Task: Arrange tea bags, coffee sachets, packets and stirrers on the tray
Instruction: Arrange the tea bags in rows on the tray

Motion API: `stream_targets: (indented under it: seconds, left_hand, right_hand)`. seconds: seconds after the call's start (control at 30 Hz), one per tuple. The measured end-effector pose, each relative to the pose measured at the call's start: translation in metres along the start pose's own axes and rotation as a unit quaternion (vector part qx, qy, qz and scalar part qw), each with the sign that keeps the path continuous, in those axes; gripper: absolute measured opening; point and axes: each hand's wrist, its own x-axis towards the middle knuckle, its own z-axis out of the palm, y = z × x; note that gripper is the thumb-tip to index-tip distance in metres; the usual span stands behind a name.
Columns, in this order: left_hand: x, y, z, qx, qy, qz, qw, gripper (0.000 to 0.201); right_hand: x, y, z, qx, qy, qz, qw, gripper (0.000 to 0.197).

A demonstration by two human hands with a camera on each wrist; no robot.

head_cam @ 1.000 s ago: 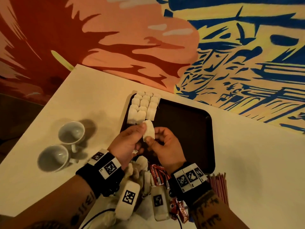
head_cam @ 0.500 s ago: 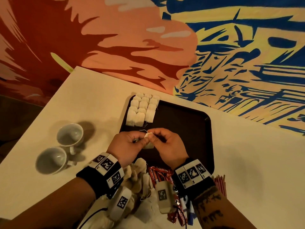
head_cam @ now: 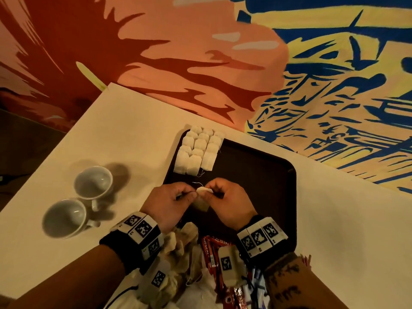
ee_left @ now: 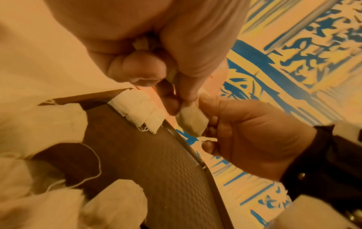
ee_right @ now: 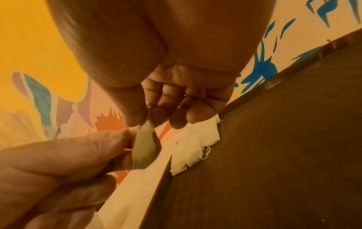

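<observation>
A dark brown tray point(head_cam: 263, 175) lies on the white table, with several white tea bags point(head_cam: 198, 152) lined up in rows at its far left corner. Above the tray's near left part both hands pinch one tea bag point(head_cam: 203, 198) by its top edge. My left hand point(head_cam: 171, 201) pinches it from the left, my right hand point(head_cam: 225, 199) from the right. The same held tea bag point(ee_left: 192, 120) hangs between the fingertips in the left wrist view and shows as a tea bag point(ee_right: 145, 147) in the right wrist view. A thin string point(head_cam: 197, 183) curls above it.
Two white cups point(head_cam: 92, 181) point(head_cam: 64, 217) stand on the table to the left. Loose tea bags point(head_cam: 185, 241), red coffee sachets point(head_cam: 211, 253) and red stirrers point(head_cam: 304, 258) lie near the front edge under my wrists. A painted wall borders the table's far side.
The tea bag was held upright and higher a second ago; both hands have lowered it and now pinch its top edge, with the bag hanging below the fingers.
</observation>
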Motion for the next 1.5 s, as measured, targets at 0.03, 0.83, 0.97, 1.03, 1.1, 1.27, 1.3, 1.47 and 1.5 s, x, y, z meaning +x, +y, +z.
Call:
stream_targets:
  seconds: [0.03,0.83,0.97,1.03,1.1,1.27,1.3,1.47,1.5]
  left_hand:
    - [0.002,-0.002,-0.001,-0.009,0.012,-0.023,1.000,0.011]
    - [0.025,-0.013,0.000,-0.325,0.098,-0.198,0.920,0.031]
    - [0.027,-0.007,0.001,-0.319,0.086,-0.196,0.923,0.032]
    - [0.027,-0.006,0.002,-0.293,0.083,-0.183,0.935,0.033]
    - [0.025,-0.007,0.003,-0.257,0.079,-0.150,0.952,0.037]
    - [0.021,-0.004,-0.002,-0.204,0.058,-0.123,0.970,0.056]
    - [0.020,-0.003,-0.003,-0.192,0.052,-0.123,0.972,0.062]
    - [0.014,-0.001,-0.008,-0.115,0.029,-0.096,0.988,0.080]
    - [0.011,-0.001,-0.009,-0.109,0.028,-0.090,0.989,0.079]
  right_hand:
    - [0.007,0.006,-0.001,-0.016,0.010,0.012,1.000,0.009]
    - [0.143,0.049,-0.011,-0.193,-0.012,0.089,0.977,0.016]
    - [0.145,0.047,-0.010,-0.174,-0.014,0.085,0.981,0.019]
    - [0.143,0.045,-0.012,-0.159,-0.006,0.084,0.984,0.021]
    - [0.139,0.040,-0.014,-0.130,0.014,0.085,0.988,0.027]
    - [0.102,0.007,-0.009,-0.006,0.038,0.045,0.998,0.024]
    - [0.090,-0.001,-0.005,0.027,-0.006,0.030,0.999,0.019]
    - [0.039,-0.017,0.015,0.058,-0.091,-0.047,0.993,0.006]
    - [0.033,-0.017,0.018,0.071,-0.063,-0.048,0.994,0.007]
